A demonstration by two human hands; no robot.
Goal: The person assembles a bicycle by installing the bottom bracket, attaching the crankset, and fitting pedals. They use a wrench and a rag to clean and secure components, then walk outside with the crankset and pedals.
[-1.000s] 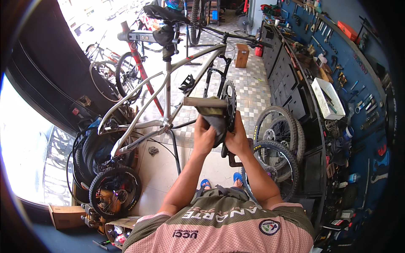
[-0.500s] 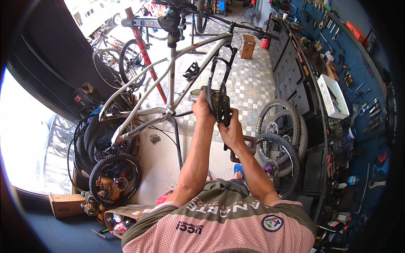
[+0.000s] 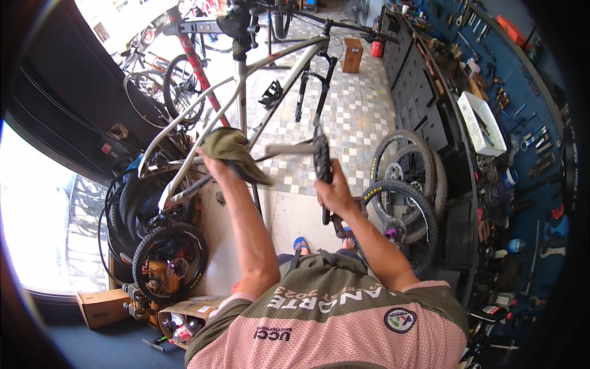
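Observation:
My left hand is closed on an olive-green rag, blurred by motion, held out in front of the bare bike frame. In my right hand is a bicycle crankset, its dark chainring seen nearly edge-on. A pale spindle sticks out of it toward the left, and a pedal hangs by my right wrist. A gap separates the rag from the crankset. The bike frame, with its fork, hangs from a red repair stand.
Loose wheels lean against dark drawers at right. A white basket sits on the bench below a blue tool wall. Tyres and another wheel stand at left, near cardboard boxes. A wooden box stands farther back.
My hands were together at the crankset. Now my left hand has swung away to the left with the rag, while my right hand keeps the crankset, its pale spindle now exposed.

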